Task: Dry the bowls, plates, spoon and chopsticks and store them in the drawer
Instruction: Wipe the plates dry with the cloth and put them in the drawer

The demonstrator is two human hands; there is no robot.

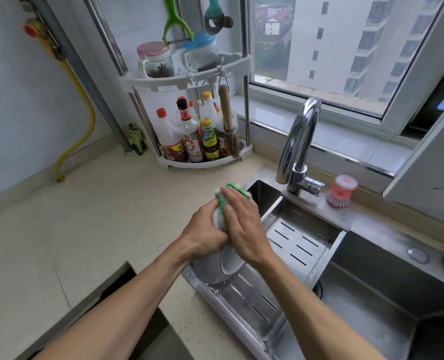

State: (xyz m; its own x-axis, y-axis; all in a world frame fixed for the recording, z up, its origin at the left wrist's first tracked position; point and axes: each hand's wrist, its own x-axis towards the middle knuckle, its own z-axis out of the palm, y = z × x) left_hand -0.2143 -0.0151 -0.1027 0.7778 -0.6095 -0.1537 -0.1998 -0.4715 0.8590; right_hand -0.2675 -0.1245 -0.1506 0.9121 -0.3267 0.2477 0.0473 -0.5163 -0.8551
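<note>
Left hand [205, 229] grips white bowl [230, 265] rim; right hand [244, 227] fingers flat, pressing green cloth [222, 201] under fingertips, over drain tray [299, 242].

Beige speckled countertop [91, 229] left of hands: open room. Back corner blocked by white two-tier corner rack [189, 81] with sauce bottles. Tall chrome gooseneck faucet [297, 146] stands behind slotted steel drain tray [301, 245]. Pink dish brush [341, 190] near faucet base. Dark opening [127, 289] lower left, possibly open drawer.
</note>
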